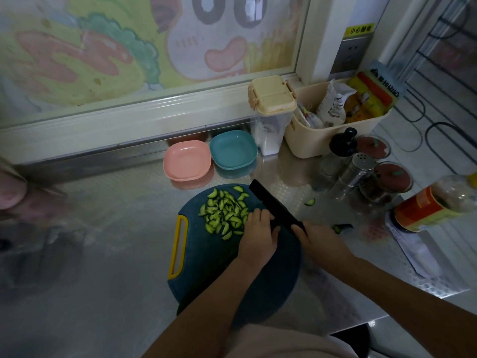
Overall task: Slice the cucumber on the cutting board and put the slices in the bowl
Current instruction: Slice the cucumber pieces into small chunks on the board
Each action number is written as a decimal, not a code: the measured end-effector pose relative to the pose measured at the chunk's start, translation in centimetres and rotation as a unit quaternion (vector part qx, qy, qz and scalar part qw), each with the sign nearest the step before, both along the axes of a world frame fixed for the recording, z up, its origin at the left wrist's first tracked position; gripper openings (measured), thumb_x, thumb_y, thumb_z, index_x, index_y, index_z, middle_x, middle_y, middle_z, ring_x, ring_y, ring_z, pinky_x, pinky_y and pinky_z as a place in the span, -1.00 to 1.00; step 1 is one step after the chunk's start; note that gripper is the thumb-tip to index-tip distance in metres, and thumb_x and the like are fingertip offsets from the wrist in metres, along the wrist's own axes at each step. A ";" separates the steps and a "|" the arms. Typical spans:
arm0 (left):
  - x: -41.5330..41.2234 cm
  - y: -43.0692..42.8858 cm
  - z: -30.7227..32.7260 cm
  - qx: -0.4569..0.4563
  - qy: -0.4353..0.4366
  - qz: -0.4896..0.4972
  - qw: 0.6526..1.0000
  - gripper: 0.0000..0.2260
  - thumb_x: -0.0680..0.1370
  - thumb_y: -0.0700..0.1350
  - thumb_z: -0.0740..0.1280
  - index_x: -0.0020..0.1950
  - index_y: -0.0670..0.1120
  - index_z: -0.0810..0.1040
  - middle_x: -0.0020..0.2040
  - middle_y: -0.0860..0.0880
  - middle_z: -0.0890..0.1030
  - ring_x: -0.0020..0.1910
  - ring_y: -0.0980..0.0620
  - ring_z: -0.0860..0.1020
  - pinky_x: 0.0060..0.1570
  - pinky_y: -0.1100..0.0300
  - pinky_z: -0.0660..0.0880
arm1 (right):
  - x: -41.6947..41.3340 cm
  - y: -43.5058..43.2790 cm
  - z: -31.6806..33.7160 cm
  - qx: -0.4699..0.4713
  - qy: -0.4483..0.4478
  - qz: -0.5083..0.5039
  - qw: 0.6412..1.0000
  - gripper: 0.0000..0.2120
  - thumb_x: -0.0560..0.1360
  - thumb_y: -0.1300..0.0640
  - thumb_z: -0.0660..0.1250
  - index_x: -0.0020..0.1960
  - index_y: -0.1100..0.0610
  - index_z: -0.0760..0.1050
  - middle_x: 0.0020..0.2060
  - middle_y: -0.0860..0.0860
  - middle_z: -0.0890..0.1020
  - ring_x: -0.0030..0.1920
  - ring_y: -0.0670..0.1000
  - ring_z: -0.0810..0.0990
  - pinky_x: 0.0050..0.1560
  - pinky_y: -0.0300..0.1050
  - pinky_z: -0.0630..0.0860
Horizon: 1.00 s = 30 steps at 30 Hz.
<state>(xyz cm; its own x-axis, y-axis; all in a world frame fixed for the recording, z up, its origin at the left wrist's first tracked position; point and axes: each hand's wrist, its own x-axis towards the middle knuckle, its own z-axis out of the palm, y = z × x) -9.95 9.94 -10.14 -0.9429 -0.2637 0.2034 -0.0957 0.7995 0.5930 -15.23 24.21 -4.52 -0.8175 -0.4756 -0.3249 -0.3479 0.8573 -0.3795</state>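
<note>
Centre frame: cucumber slices (224, 213) heaped on the cutting board (206, 270). Right hand (316, 240) grips the knife (268, 200); left hand (258, 235), fingers bent, meets the blade, its hold unclear. Slicing looks done; next, scoop slices up to the pink bowl (187, 161) above.

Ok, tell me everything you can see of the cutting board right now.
The cutting board is round, dark teal and plastic-looking, with a yellow-rimmed handle slot at its left edge. It lies flat on the metal counter. A pile of cucumber slices sits on its far part. The left hand rests on it beside the pile, and the black knife, gripped by the right hand, angles across its far right edge. The left forearm hides part of its near side.
</note>
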 end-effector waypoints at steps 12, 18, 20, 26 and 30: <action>0.1 0.1 0.4 -0.008 -0.001 0.003 1.000 -0.86 0.45 -0.20 0.38 -0.08 -0.17 0.44 -0.14 -0.13 0.45 -0.14 -0.11 0.43 -0.11 0.14 0.29 | 0.9 0.5 0.1 0.012 0.000 -0.005 1.000 -0.65 0.63 -0.04 0.01 0.01 0.20 0.43 -0.15 0.14 0.61 -0.17 0.11 0.58 -0.29 -0.12 0.36; 0.0 0.1 0.4 -0.007 -0.001 0.004 1.000 -0.86 0.45 -0.20 0.38 -0.08 -0.17 0.45 -0.14 -0.14 0.46 -0.13 -0.12 0.43 -0.10 0.14 0.30 | 0.7 0.5 -0.2 0.021 0.005 0.006 1.000 -0.63 0.62 -0.05 0.00 0.02 0.19 0.44 -0.15 0.13 0.62 -0.18 0.10 0.58 -0.28 -0.12 0.41; 0.0 0.0 0.5 -0.002 -0.004 0.002 1.000 -0.87 0.46 -0.19 0.37 -0.08 -0.17 0.45 -0.13 -0.13 0.45 -0.12 -0.11 0.43 -0.09 0.08 0.36 | 0.7 0.5 -0.2 0.026 0.001 0.006 1.000 -0.65 0.63 -0.05 0.00 0.02 0.19 0.42 -0.15 0.12 0.61 -0.18 0.10 0.58 -0.29 -0.13 0.39; 0.0 0.0 0.4 0.003 -0.004 0.002 1.000 -0.87 0.46 -0.20 0.36 -0.09 -0.16 0.42 -0.14 -0.13 0.43 -0.15 -0.10 0.40 -0.14 0.03 0.37 | 0.2 -0.2 -0.8 0.064 0.017 0.032 0.997 -0.64 0.63 -0.07 -0.04 0.02 0.15 0.41 -0.14 0.11 0.61 -0.18 0.09 0.58 -0.28 -0.11 0.40; 0.0 0.0 0.3 0.004 -0.005 0.002 1.000 -0.87 0.45 -0.20 0.35 -0.08 -0.16 0.42 -0.13 -0.12 0.43 -0.15 -0.10 0.40 -0.15 0.04 0.38 | 0.1 -0.5 -1.5 0.053 0.035 0.023 0.998 -0.64 0.62 -0.10 -0.03 0.00 0.13 0.41 -0.17 0.10 0.63 -0.22 0.08 0.59 -0.24 -0.06 0.49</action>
<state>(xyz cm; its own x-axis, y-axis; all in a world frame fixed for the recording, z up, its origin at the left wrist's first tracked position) -9.95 9.90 -9.80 -0.9438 -0.2694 0.1915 -0.1052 0.7941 0.5986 -15.08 23.75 -5.98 -0.8177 -0.4800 -0.3178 -0.4110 0.8733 -0.2616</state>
